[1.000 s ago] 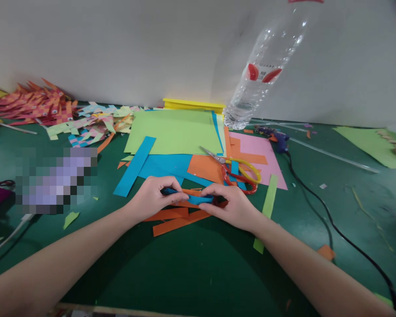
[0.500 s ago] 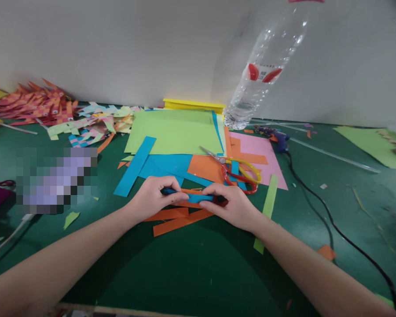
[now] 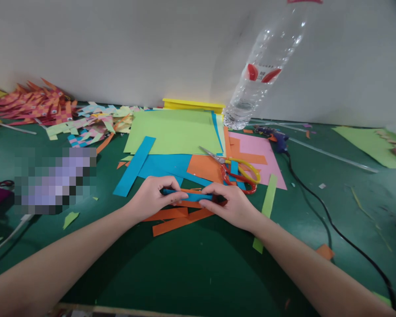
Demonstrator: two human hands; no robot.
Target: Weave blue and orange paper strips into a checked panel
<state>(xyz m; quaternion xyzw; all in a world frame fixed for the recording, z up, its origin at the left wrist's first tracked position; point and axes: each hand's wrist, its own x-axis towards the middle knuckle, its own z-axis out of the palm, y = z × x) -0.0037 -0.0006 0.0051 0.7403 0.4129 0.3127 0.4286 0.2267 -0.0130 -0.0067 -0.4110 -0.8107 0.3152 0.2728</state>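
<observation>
Hands (image 3: 191, 200) unmoved, pinching blue strip (image 3: 188, 197)

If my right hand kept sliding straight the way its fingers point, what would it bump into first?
Most likely the left hand: the right hand points leftward along the folded blue paper strip that both hands pinch, and the left fingertips sit at the strip's other end.

Showing one bottle (image 3: 265, 72), one pair of scissors (image 3: 236, 169), one glue gun (image 3: 277, 138), two hands, three loose orange strips (image 3: 176, 220).
</observation>
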